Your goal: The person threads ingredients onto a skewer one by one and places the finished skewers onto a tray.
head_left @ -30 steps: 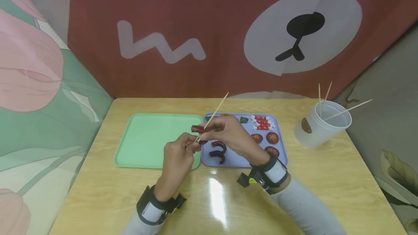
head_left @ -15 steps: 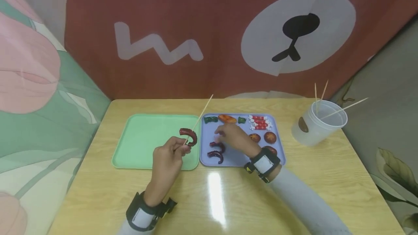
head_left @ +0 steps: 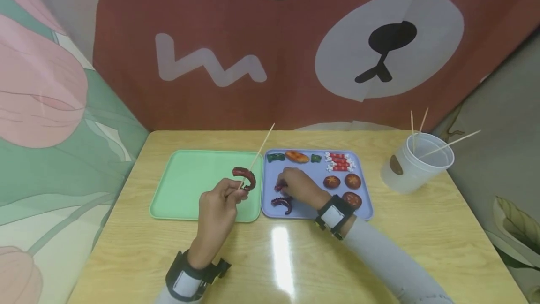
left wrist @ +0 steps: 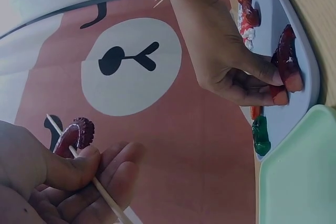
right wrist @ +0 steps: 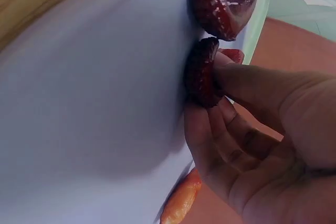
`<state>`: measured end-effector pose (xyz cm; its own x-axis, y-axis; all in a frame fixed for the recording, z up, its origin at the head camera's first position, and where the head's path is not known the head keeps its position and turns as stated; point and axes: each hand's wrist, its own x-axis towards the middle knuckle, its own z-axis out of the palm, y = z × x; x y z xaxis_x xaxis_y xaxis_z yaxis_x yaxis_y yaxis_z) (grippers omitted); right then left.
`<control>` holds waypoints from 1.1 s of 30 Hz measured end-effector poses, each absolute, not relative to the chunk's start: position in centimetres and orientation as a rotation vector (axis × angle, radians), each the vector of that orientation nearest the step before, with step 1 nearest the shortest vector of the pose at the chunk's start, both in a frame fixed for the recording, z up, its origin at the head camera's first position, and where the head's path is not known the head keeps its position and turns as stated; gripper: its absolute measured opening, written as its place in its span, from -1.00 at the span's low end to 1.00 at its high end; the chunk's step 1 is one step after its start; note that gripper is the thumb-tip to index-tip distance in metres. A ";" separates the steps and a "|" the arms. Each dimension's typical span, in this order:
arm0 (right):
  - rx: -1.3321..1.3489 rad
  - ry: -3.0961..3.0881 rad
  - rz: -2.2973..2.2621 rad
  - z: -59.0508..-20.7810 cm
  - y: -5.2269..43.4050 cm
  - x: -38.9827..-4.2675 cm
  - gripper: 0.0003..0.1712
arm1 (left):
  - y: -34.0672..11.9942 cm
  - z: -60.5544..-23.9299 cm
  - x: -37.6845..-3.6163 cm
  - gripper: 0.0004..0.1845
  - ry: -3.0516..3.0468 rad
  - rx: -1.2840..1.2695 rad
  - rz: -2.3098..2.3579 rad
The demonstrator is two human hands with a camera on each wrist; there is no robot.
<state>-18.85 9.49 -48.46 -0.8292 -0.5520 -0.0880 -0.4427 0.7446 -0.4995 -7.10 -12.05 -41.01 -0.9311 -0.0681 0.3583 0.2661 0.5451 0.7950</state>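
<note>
My left hand (head_left: 216, 205) pinches a wooden skewer (head_left: 262, 146) between thumb and fingers, above the right part of the green tray (head_left: 185, 186). A dark red curved octopus tentacle (head_left: 250, 176) is threaded on the skewer, just above my fingertips. My right hand (head_left: 301, 186) reaches down to the blue tray (head_left: 304, 211) and pinches another tentacle (right wrist: 200, 77), partly hidden by its fingers in the head view. Beside it, nearer the front edge, lies one more tentacle (head_left: 282, 204) that neither hand touches.
Along the blue tray's back lie green pieces (head_left: 276, 157), an orange piece (head_left: 297, 156) and red-and-white wrapped pieces (head_left: 339, 161). Round brown pieces (head_left: 352, 181) sit at its right. A white tub (head_left: 402, 168) with 3 skewers stands on the table's right.
My right hand has left the skewer, moved right to the blue tray and taken hold of a tentacle. My left hand has shifted slightly left with the skewer and its tentacle.
</note>
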 end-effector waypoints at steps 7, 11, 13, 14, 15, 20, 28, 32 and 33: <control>-0.648 2.628 -1.008 -46.3 10.8 -19.7 -0.90 | -11.9 -41.0 -7.1 -0.92 -2.465 -0.160 -1.317; -0.474 2.536 -1.349 -42.6 12.0 -20.3 -0.78 | -11.9 -41.0 -7.1 -0.92 -2.508 -0.154 -1.280; -0.349 2.419 -1.553 -40.5 12.6 -20.3 -0.70 | -11.9 -41.0 -7.2 -0.93 -2.531 -0.153 -1.270; -0.305 2.356 -1.646 -39.5 12.9 -20.3 -0.66 | -11.9 -41.0 -7.2 -0.93 -2.542 -0.153 -1.271; -0.279 2.301 -1.719 -38.6 13.2 -20.3 -0.64 | -11.9 -41.0 -7.2 -0.94 -2.553 -0.151 -1.272; -0.214 2.167 -1.866 -35.3 14.1 -20.0 -0.60 | -11.9 -41.2 -7.2 -0.94 -2.606 -0.163 -1.226; -0.187 2.061 -1.928 -34.2 14.1 -19.6 -0.65 | -11.7 -41.1 -7.3 -0.91 -2.620 -0.236 -1.065; -0.193 2.034 -1.954 -34.4 14.0 -19.6 -0.66 | -11.7 -41.0 -7.3 -0.92 -2.633 -0.232 -1.058; -0.197 2.037 -1.949 -34.4 13.9 -19.6 -0.66 | -11.7 -41.0 -7.3 -0.92 -2.633 -0.234 -1.050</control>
